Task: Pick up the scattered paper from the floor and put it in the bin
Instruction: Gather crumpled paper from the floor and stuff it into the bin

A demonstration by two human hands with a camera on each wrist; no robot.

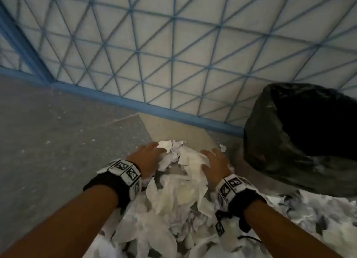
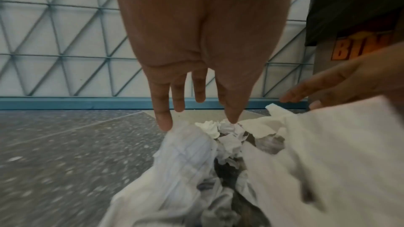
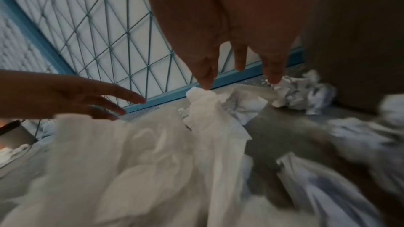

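Observation:
A heap of crumpled white paper (image 1: 173, 196) lies on the floor in front of me. My left hand (image 1: 148, 157) reaches over its far left side with straight spread fingers, whose tips touch the paper (image 2: 190, 146) in the left wrist view. My right hand (image 1: 214, 165) lies on the far right side of the heap, fingers straight and spread over a sheet (image 3: 210, 110). Neither hand grips anything. The bin (image 1: 305, 136), lined with a black bag, stands to the right, its mouth open.
A wall with a blue triangle grid (image 1: 173, 45) and a blue skirting (image 1: 146, 105) runs behind the heap. Grey speckled floor (image 1: 58, 141) spreads to the left. More crumpled paper (image 1: 318, 219) lies by the bin's foot and near the bin wall (image 3: 301, 92).

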